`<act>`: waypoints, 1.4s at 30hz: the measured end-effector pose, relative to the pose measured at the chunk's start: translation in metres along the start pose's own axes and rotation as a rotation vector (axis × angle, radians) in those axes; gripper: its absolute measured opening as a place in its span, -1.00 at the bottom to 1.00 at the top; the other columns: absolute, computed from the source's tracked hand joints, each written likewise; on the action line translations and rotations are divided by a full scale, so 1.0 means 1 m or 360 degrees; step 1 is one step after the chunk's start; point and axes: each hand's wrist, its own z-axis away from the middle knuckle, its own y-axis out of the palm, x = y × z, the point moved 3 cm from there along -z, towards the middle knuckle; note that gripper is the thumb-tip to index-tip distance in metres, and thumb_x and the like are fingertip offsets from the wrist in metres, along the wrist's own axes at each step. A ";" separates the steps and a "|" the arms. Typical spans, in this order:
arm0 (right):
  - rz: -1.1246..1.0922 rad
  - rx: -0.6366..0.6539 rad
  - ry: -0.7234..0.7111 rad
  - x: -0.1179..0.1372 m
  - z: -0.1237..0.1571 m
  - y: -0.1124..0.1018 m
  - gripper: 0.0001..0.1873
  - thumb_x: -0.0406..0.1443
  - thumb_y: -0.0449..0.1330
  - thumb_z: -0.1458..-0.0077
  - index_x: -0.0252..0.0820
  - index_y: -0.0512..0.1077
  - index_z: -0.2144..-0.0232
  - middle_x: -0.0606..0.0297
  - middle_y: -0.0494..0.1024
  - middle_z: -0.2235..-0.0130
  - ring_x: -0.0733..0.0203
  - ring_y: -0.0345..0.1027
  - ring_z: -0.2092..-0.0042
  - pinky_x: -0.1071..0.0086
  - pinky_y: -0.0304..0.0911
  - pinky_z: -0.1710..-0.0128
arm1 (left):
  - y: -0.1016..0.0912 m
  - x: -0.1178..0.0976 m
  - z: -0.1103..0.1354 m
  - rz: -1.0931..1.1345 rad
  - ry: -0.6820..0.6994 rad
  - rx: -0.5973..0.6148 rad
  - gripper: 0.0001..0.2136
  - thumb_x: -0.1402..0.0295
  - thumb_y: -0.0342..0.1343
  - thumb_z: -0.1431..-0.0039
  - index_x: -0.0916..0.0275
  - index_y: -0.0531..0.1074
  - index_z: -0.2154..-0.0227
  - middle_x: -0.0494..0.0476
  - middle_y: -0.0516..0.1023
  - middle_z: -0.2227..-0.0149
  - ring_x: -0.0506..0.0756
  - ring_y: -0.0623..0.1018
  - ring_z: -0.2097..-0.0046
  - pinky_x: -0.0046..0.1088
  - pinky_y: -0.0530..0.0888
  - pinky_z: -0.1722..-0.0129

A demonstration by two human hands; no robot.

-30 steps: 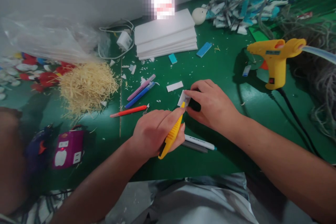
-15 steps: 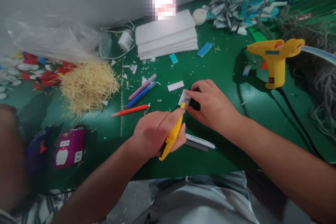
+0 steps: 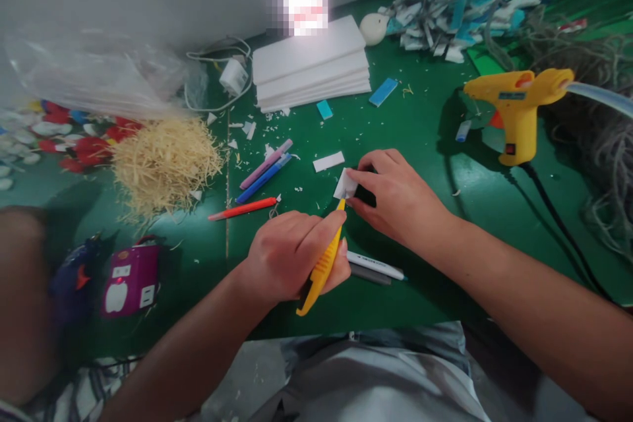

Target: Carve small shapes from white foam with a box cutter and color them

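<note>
My left hand (image 3: 289,254) is closed round a yellow utility knife (image 3: 320,267), its tip pointing up at a small white foam piece (image 3: 343,183). My right hand (image 3: 398,198) pinches that white piece between thumb and fingers, just above the green table top (image 3: 425,158). The knife tip touches the piece's lower edge. A white marker and a grey marker (image 3: 373,267) lie on the table under my hands.
A yellow glue gun (image 3: 517,112) stands at the right with its black cord. A stack of white foam sheets (image 3: 311,66) lies at the back. Pens (image 3: 264,168), a straw pile (image 3: 165,161), a purple box (image 3: 129,280), a white strip (image 3: 329,161) and blue-white scraps (image 3: 455,0) surround the spot.
My left hand has drawn the knife slightly down and toward me. The right hand keeps the white piece in the same place.
</note>
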 end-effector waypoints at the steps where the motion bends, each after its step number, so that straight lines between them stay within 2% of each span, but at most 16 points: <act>1: 0.0003 -0.0004 -0.0003 0.000 0.000 0.000 -0.75 -0.32 0.23 -0.24 -0.30 0.64 0.10 -0.06 0.54 0.06 -0.10 0.33 0.01 0.05 0.40 -0.02 | 0.000 0.000 0.000 0.0005 0.0011 -0.0006 -0.71 0.50 0.07 -0.20 0.25 0.41 0.02 -0.04 0.58 0.51 0.03 0.54 0.56 -0.44 0.49 0.52; 8: 0.0021 -0.0034 -0.0038 -0.002 0.000 0.002 -0.76 -0.30 0.24 -0.25 -0.27 0.64 0.10 -0.04 0.55 0.08 -0.10 0.35 0.02 0.06 0.42 0.01 | -0.001 0.001 -0.003 0.0043 0.0035 -0.0018 -0.72 0.50 0.06 -0.17 0.23 0.43 0.06 -0.04 0.57 0.53 0.04 0.52 0.58 -0.43 0.48 0.54; 13: 0.0064 -0.0035 -0.0016 -0.003 -0.001 0.002 -0.74 -0.27 0.26 -0.25 -0.27 0.65 0.10 -0.04 0.56 0.09 -0.12 0.37 0.02 0.03 0.44 0.02 | -0.009 -0.002 -0.004 0.0095 0.0074 0.0004 -0.76 0.51 0.08 -0.10 0.23 0.49 0.16 -0.04 0.54 0.54 0.02 0.47 0.59 -0.45 0.47 0.56; 15: 0.0078 -0.0034 -0.0034 -0.004 -0.001 0.002 -0.73 -0.27 0.23 -0.26 -0.27 0.64 0.08 -0.05 0.56 0.08 -0.12 0.38 0.01 0.03 0.44 0.03 | -0.014 -0.002 -0.004 0.0094 0.0093 -0.0055 -0.76 0.51 0.09 -0.08 0.23 0.50 0.17 -0.03 0.55 0.53 0.01 0.47 0.58 -0.46 0.48 0.56; 18: 0.0063 -0.0044 -0.0085 -0.006 0.000 0.002 -0.72 -0.29 0.21 -0.25 -0.28 0.63 0.06 -0.06 0.58 0.06 -0.14 0.40 0.01 0.02 0.46 0.04 | -0.020 0.001 -0.002 0.0087 0.0070 -0.0247 -0.70 0.51 0.13 -0.08 0.24 0.52 0.10 0.00 0.60 0.48 0.03 0.51 0.56 -0.45 0.53 0.54; 21: 0.0037 -0.0120 -0.0119 -0.008 0.001 0.002 -0.68 -0.31 0.23 -0.22 -0.32 0.62 0.03 -0.08 0.59 0.05 -0.16 0.43 0.02 -0.01 0.48 0.04 | -0.017 0.009 0.002 0.0074 -0.0046 -0.0335 -0.64 0.48 0.15 -0.17 0.18 0.52 -0.04 0.04 0.67 0.37 0.07 0.61 0.48 -0.40 0.61 0.48; 25: -0.0091 -0.0307 -0.0207 -0.007 0.003 -0.002 -0.45 -0.32 0.22 -0.21 -0.40 0.46 -0.22 -0.09 0.59 -0.02 -0.11 0.50 0.02 0.03 0.52 0.06 | -0.009 0.021 0.006 -0.0070 -0.0188 -0.0326 -0.53 0.42 0.26 -0.26 0.15 0.43 -0.23 0.07 0.73 0.18 0.07 0.68 0.35 -0.43 0.65 0.34; 28: -0.0228 -0.0419 -0.0236 -0.006 0.005 -0.009 -0.43 -0.33 0.21 -0.24 -0.36 0.39 -0.28 -0.03 0.59 -0.04 -0.02 0.53 0.00 0.12 0.54 0.07 | -0.002 0.028 0.008 -0.0058 -0.0276 -0.0263 -0.46 0.42 0.30 -0.28 0.09 0.39 -0.29 0.06 0.72 0.11 0.08 0.71 0.26 -0.46 0.66 0.21; 30: -0.0318 -0.0459 -0.0231 -0.005 0.007 -0.012 -0.43 -0.34 0.20 -0.25 -0.25 0.38 -0.29 0.04 0.58 -0.06 0.03 0.53 -0.02 0.17 0.54 0.06 | 0.001 0.031 0.011 0.0013 -0.0417 -0.0255 -0.48 0.41 0.31 -0.29 0.01 0.41 -0.28 0.05 0.71 0.01 0.10 0.73 0.19 -0.42 0.68 0.11; 33: -0.0471 -0.0496 -0.0307 -0.001 0.008 -0.014 -0.42 -0.33 0.23 -0.25 -0.12 0.35 -0.30 0.10 0.56 -0.09 0.05 0.51 -0.08 0.16 0.53 -0.03 | 0.004 0.031 0.015 0.0121 -0.0625 -0.0381 -0.56 0.33 0.34 -0.28 -0.01 0.49 -0.20 0.05 0.69 -0.05 0.14 0.74 0.19 -0.33 0.69 0.07; 37: -0.0630 -0.0548 -0.0481 0.007 0.009 -0.016 -0.41 -0.31 0.27 -0.24 -0.05 0.35 -0.30 0.11 0.54 -0.11 0.05 0.47 -0.14 0.14 0.52 -0.10 | 0.008 0.027 0.014 0.0313 -0.0826 -0.0544 -0.69 0.23 0.33 -0.29 0.08 0.56 -0.07 0.06 0.70 0.00 0.15 0.73 0.08 -0.33 0.69 0.03; 40: -0.0807 -0.0555 -0.0539 0.010 0.010 -0.017 -0.43 -0.36 0.28 -0.22 -0.05 0.38 -0.26 0.11 0.54 -0.12 0.08 0.46 -0.15 0.16 0.52 -0.12 | 0.010 0.024 0.009 0.0450 -0.1011 -0.0542 -0.73 0.31 0.32 -0.29 0.09 0.57 -0.02 0.03 0.71 0.02 0.13 0.72 0.04 -0.36 0.70 0.01; 42: -0.1019 -0.0514 -0.0489 0.011 0.009 -0.017 -0.46 -0.39 0.29 -0.20 -0.09 0.41 -0.22 0.10 0.54 -0.12 0.12 0.47 -0.13 0.19 0.52 -0.11 | 0.010 0.023 0.007 0.0544 -0.1099 -0.0542 -0.73 0.33 0.32 -0.28 0.06 0.56 -0.02 0.01 0.71 0.04 0.12 0.72 0.08 -0.38 0.71 0.05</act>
